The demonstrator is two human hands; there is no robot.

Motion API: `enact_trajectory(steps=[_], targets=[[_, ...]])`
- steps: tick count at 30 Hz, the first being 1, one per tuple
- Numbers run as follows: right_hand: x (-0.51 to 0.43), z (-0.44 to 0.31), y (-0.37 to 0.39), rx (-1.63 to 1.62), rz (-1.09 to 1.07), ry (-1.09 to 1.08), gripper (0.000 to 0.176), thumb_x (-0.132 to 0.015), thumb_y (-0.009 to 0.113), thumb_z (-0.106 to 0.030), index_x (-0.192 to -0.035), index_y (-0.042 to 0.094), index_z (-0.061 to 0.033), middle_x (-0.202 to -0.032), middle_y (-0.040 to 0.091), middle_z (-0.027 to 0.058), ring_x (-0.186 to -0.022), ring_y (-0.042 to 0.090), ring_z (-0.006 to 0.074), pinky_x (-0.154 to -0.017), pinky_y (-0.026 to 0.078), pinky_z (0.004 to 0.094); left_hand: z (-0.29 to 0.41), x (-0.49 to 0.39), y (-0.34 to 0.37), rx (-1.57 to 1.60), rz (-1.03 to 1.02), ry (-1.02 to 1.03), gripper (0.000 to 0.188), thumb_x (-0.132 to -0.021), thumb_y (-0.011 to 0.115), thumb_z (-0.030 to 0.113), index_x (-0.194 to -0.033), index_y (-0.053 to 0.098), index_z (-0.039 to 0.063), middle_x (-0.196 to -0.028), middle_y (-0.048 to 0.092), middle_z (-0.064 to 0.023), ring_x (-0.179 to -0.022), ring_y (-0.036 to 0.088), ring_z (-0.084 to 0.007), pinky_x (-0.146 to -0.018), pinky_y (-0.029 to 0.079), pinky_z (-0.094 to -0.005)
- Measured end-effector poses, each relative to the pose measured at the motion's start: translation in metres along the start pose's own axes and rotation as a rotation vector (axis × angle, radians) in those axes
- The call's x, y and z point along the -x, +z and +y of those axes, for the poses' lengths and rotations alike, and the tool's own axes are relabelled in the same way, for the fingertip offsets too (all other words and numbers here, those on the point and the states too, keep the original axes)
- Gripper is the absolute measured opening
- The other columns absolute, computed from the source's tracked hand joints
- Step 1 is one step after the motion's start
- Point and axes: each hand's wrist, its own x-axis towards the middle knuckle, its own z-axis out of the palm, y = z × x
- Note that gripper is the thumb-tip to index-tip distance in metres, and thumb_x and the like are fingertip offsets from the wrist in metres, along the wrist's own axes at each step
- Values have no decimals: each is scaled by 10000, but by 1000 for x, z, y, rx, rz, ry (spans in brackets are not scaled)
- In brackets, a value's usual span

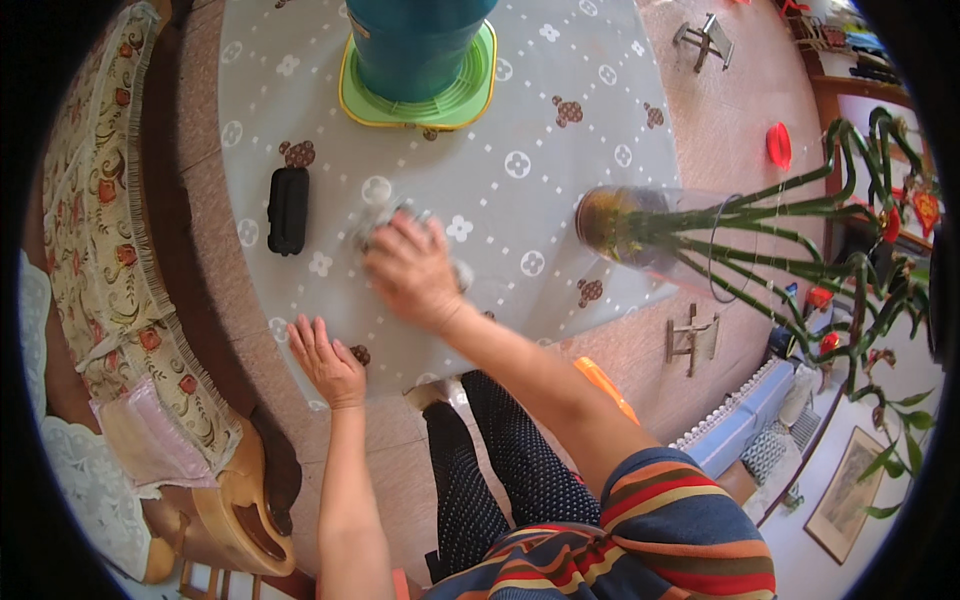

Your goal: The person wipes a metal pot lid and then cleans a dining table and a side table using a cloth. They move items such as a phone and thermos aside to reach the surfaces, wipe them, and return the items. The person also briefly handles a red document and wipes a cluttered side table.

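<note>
My right hand (411,271) presses down on a crumpled greyish cloth (463,276) on the table. Motion blurs both the fingers and the cloth, and most of the cloth is hidden under the palm. My left hand (330,367) rests palm down near the table's front edge, fingers slightly apart, with nothing in it. Under both hands lies a grey patterned tablecloth (480,187) with white flowers and brown bear shapes. A black oblong case (288,211) sits to the left, beyond my left hand.
At the far side a teal bucket (416,52) stands on a green tray (360,105). A glass vase (626,225) of lucky bamboo stands at the right. Small folding stools (694,340) are on the tiled floor. A wooden sofa with a floral cover (112,195) runs along the left.
</note>
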Motion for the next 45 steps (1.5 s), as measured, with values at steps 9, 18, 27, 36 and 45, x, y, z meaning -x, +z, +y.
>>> enact_trajectory(steps=[9, 18, 27, 36, 45], targets=[[158, -88, 13, -135, -335, -320, 280, -763, 619, -181, -1040, 652, -155, -1229, 554, 30, -1277, 404, 242, -1042, 303, 497, -5, 4, -8, 562, 178, -109, 382, -952, 423, 60, -1321, 459, -32, -1441, 408, -206, -1337, 391, -357, -1113, 303, -436], [161, -23, -84, -657, 281, 216, 158, -813, 599, -18, -943, 679, -57, -855, 666, 72, -790, 607, 272, -669, 496, 357, -43, 150, -75, 629, 141, -707, 338, -997, 396, 56, -1315, 476, -24, -1441, 433, -133, -1315, 436, -242, -1091, 352, -345], [47, -112, 55, -72, -205, 99, 304, -819, 601, -35, -1096, 641, -154, -1437, 428, 53, -1369, 327, 261, -1121, 220, 539, -90, 373, -129, 595, -138, -1019, 309, -972, 412, 16, -1255, 508, -64, -1351, 506, -184, -1242, 502, -268, -1059, 383, -351], [100, -135, 42, 46, -377, -165, 557, -768, 617, 3, -1277, 541, -210, -1441, 388, 50, -1405, 260, 302, -1154, 179, 539, -63, 376, -128, 617, -359, -826, 280, -929, 456, -16, -1184, 568, -45, -1330, 526, -184, -1227, 511, -281, -1024, 402, -353], [322, 74, -145, -16, -91, 1199, 331, -903, 442, -159, -1155, 646, -96, -1167, 615, 226, -1055, 613, 378, -883, 480, 442, -88, 384, -148, 516, -541, -702, 244, -896, 490, -5, -1103, 620, -16, -1193, 616, -180, -1111, 583, -287, -955, 448, -363]])
